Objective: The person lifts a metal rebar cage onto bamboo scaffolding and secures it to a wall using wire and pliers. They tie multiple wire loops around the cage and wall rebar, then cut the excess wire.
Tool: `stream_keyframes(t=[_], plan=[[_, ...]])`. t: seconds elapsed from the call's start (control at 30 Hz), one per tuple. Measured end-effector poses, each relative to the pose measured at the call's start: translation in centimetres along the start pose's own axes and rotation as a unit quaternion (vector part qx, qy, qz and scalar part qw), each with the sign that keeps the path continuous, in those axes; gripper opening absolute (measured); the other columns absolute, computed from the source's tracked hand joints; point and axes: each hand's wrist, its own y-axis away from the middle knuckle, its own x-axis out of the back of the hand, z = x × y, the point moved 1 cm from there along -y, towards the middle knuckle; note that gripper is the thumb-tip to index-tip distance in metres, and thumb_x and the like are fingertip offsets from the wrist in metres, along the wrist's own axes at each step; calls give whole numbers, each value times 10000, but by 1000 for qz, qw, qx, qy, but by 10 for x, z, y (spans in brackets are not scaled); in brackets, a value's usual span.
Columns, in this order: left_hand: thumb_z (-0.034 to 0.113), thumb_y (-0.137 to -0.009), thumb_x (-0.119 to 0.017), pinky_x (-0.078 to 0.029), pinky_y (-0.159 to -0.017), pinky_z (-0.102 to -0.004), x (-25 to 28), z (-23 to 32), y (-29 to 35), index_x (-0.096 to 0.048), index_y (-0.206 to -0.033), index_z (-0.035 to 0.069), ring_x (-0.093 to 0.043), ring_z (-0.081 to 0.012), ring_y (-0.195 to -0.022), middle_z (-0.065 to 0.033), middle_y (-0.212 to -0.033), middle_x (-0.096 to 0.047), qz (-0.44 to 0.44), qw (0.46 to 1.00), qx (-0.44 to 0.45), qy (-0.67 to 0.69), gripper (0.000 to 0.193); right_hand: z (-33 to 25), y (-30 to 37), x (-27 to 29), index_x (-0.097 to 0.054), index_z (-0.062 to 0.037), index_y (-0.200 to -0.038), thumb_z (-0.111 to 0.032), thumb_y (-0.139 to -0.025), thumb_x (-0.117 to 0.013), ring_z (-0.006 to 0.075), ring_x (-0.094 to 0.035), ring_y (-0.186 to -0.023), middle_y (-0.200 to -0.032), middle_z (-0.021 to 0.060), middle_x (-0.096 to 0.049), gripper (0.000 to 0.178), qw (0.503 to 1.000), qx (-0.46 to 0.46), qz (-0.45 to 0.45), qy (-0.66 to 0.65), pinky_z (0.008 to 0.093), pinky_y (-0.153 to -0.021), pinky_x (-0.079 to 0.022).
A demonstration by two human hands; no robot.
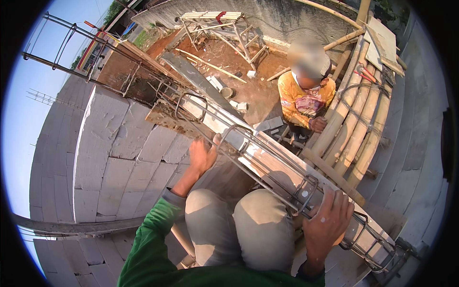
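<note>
A long steel rebar cage (258,160) with bent stirrups runs diagonally in front of my knees, along a wooden board (272,165). My left hand (202,155) is closed around a lower bar of the cage, its thumb raised beside the steel. Farther down to the right, my right hand (327,222) curls its fingers over the cage near a stirrup, close to the board; its palm side is hidden. Both of my knees (263,222) sit just below the cage.
A co-worker (308,95) in a yellow top stands below, beyond the board. Bamboo poles (354,124) with coiled wire and red-handled pliers (366,74) lie at right. The light block wall (129,162) rises at left. A bamboo trestle (234,33) and bucket (226,92) stand on the ground below.
</note>
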Motion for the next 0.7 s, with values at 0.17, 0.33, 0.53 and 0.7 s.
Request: stream_keyframes(t=[0.17,0.33,0.53,0.7], plan=[[193,-989,-628,-475,-1010,-488,4,33,-16,-634,-1306,62,-583,-385,-1145,-162,-1167,-634,32,970,-237,-38,343,0,0,1,-605,4,-1164,22,-673,-674,385,-552,-953,-975,169,-534,496,999,-20,-40,-12,485,-856,-409],[113,-954,-648,-484,-1036,-486,15,52,-50,-641,-1336,92,-597,-384,-1176,-145,-1257,-630,55,932,-353,-58,382,-2,-4,4,-602,9,-1160,33,-634,-681,397,-546,-967,-989,180,-532,532,997,-42,-50,-38,491,-867,-408],[368,-1111,-504,-540,-737,-491,-23,70,-95,-708,-1077,25,-672,-406,-819,-197,-912,-693,41,936,-344,66,400,1,-5,1,-609,15,-1178,46,-601,-667,407,-550,-961,-1005,185,-550,581,997,-35,-64,-19,506,-877,-417],[429,-1064,-547,-537,-564,-469,-40,75,-99,-767,-782,57,-678,-365,-630,-181,-631,-651,-11,962,-268,-60,517,-1,-10,-2,-632,1,-1191,75,-582,-638,393,-562,-925,-1004,164,-577,614,997,-63,-52,6,491,-867,-417]])
